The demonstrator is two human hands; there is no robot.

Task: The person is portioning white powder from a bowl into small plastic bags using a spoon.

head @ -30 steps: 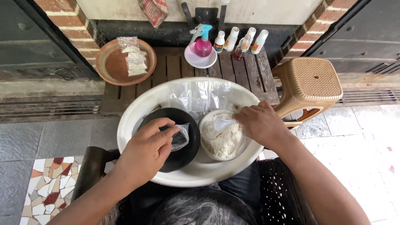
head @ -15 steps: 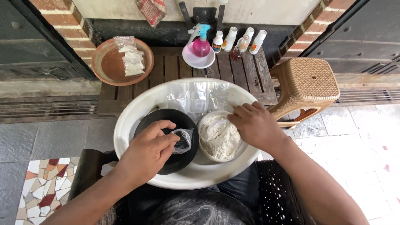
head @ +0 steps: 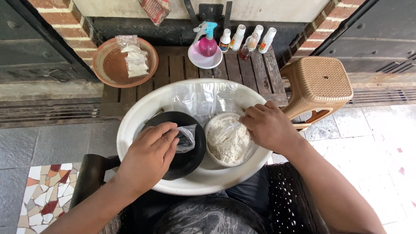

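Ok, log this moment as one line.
left hand: holds small clear bag over black bowl | right hand: in bowl of white powder | both bowls in white basin

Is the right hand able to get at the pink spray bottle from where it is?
Probably yes: the right hand is over the powder bowl, and nothing stands between it and the spray bottle.

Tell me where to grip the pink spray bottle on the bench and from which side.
Grip the spray bottle round its narrow neck under the blue trigger head, coming from above and the near side. It stands upright in a white dish, and small bottles crowd its right.
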